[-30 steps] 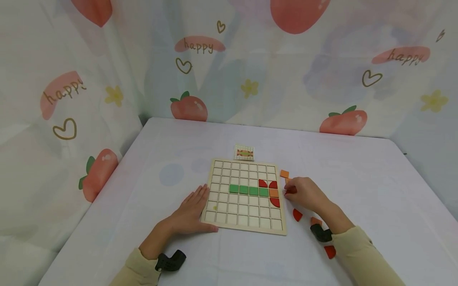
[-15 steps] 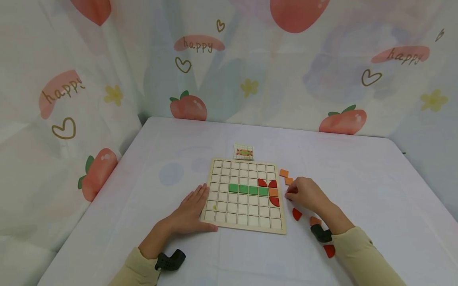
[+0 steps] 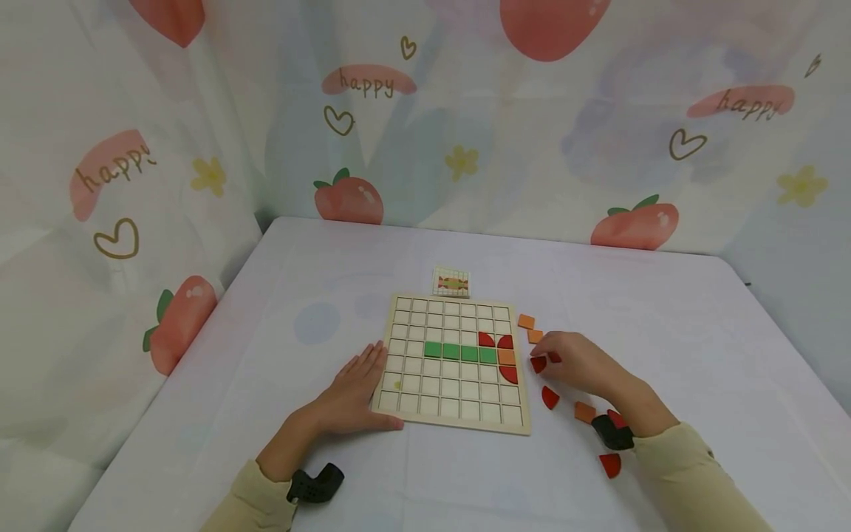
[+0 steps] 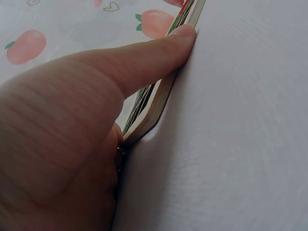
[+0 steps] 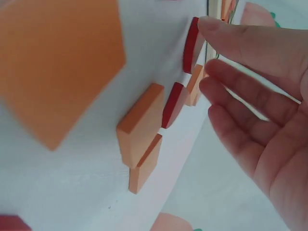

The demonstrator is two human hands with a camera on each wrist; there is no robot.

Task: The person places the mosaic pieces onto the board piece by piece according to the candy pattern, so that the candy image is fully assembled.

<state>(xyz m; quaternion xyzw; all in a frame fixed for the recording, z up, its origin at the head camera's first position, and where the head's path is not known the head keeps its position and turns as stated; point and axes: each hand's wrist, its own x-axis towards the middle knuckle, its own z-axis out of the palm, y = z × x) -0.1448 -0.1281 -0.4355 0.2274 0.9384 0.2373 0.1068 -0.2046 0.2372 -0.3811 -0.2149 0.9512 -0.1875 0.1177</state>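
Observation:
My left hand (image 3: 352, 390) lies flat with straight fingers along the left edge of a wooden grid board (image 3: 431, 388), its thumb (image 4: 154, 55) on the near edge. My right hand (image 3: 577, 362) is low over the table just right of the board. In the right wrist view its thumb touches or nearly touches a red quarter-circle tile (image 5: 193, 45), while the other fingers are apart from it. That tile (image 3: 538, 364) lies on the table; another red tile (image 3: 555, 357) shows partly under the hand. The board holds a row of green square tiles (image 3: 450, 351), red tiles (image 3: 508, 374) and an orange square (image 3: 507, 357).
A small pattern card (image 3: 452, 282) sits behind the board. Two orange squares (image 3: 526, 321) lie at its upper right. Nearer me on the right are a red tile (image 3: 549, 397), an orange tile (image 3: 584, 412) and another red tile (image 3: 610, 465), some beneath the right wrist.
The right hand has drawn slightly right, and the red tile that was at its fingertips now shows on the table. The left hand and board stay put.

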